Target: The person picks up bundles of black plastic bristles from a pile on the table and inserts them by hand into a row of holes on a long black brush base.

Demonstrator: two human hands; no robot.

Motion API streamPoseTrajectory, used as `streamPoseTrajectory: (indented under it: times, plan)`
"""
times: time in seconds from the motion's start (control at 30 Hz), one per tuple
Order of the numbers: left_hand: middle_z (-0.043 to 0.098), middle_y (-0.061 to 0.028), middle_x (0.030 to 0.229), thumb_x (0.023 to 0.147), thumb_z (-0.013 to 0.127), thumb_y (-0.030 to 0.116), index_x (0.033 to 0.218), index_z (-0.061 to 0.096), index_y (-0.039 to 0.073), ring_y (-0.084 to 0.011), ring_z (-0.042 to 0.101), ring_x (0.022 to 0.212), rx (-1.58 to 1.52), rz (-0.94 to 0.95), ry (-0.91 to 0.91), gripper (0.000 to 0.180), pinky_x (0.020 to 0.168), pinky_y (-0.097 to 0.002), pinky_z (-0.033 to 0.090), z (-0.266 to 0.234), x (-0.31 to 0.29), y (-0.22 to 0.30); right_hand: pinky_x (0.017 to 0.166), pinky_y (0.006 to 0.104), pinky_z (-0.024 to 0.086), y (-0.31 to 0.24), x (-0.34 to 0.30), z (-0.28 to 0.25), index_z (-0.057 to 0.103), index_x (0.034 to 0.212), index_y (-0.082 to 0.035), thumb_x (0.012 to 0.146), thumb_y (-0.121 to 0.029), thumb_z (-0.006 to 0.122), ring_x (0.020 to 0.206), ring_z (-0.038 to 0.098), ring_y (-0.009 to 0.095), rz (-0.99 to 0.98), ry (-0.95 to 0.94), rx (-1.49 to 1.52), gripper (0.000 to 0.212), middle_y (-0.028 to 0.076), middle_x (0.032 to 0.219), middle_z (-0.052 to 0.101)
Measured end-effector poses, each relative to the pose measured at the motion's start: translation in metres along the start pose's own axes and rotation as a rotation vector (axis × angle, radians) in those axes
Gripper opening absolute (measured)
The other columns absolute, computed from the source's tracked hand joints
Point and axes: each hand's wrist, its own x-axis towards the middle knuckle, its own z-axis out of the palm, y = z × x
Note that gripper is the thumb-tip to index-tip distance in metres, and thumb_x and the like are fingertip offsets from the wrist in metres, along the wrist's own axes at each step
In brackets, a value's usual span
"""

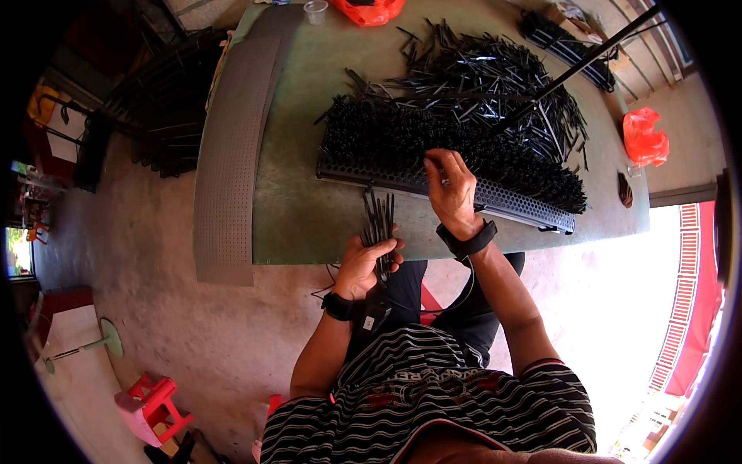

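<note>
My left hand (367,261) is closed around a small bundle of thin black strips (378,218), which fan upward from the fingers just off the table's near edge. Over the front side of a long perforated black rack (495,196), my right hand (453,188) is closed, thumb and fingertips together. Whatever it pinches is too small and dark to make out. Black strips (379,139) stand densely packed along the rack, their tips making a bristly surface. Beyond it lies a big loose heap of similar black strips (495,73).
A dark rod (591,56) slants over the heap from the upper right. Along the table's left side lies a grey perforated sheet (226,170). Red plastic bags (645,138) and a clear cup (315,11) are near the table's edges. A red stool (154,410) stands on the floor.
</note>
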Motion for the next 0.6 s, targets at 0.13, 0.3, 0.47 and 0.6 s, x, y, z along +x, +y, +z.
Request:
streamPoseTrajectory:
  times: [0.13, 0.3, 0.47, 0.6]
  plan:
    - [0.063, -0.0113, 0.082, 0.080, 0.062, 0.004, 0.108, 0.056, 0.000, -0.0183, 0.061, 0.060, 0.018, 0.018, -0.015, 0.029, 0.048, -0.0266, 0.048, 0.000, 0.000, 0.000, 0.052, 0.0344, 0.046, -0.004, 0.011, -0.006, 0.061, 0.088, -0.002, 0.076, -0.003, 0.060, 0.061, 0.059, 0.029, -0.145, -0.108, -0.241, 0.011, 0.011, 0.080, 0.059]
    - [0.063, -0.0112, 0.082, 0.080, 0.062, 0.005, 0.105, 0.056, 0.001, -0.0189, 0.061, 0.061, 0.029, 0.017, -0.010, 0.026, 0.049, -0.0271, 0.049, 0.004, -0.003, 0.002, 0.055, 0.0321, 0.046, -0.021, -0.002, -0.011, 0.063, 0.093, -0.002, 0.075, -0.007, 0.064, 0.064, 0.059, 0.025, -0.071, -0.384, 0.016, 0.019, 0.011, 0.079, 0.058]
    - [0.063, -0.0108, 0.082, 0.081, 0.062, 0.008, 0.098, 0.056, 0.002, -0.0199, 0.062, 0.063, 0.045, 0.011, -0.062, 0.018, 0.051, -0.0278, 0.050, 0.006, -0.001, 0.002, 0.050, 0.0294, 0.044, -0.017, -0.025, -0.007, 0.064, 0.095, -0.002, 0.070, -0.011, 0.071, 0.056, 0.057, 0.021, -0.118, -0.637, 0.004, 0.027, 0.010, 0.076, 0.056]
    - [0.062, -0.0103, 0.081, 0.086, 0.059, 0.018, 0.096, 0.056, 0.003, -0.0208, 0.063, 0.065, -0.040, 0.017, -0.109, 0.019, 0.052, -0.0292, 0.050, 0.008, -0.003, 0.002, 0.051, 0.0261, 0.044, -0.014, -0.033, -0.004, 0.063, 0.094, -0.002, 0.073, -0.010, 0.069, 0.056, 0.057, 0.013, 0.152, -0.711, 0.192, 0.023, 0.007, 0.074, 0.056]
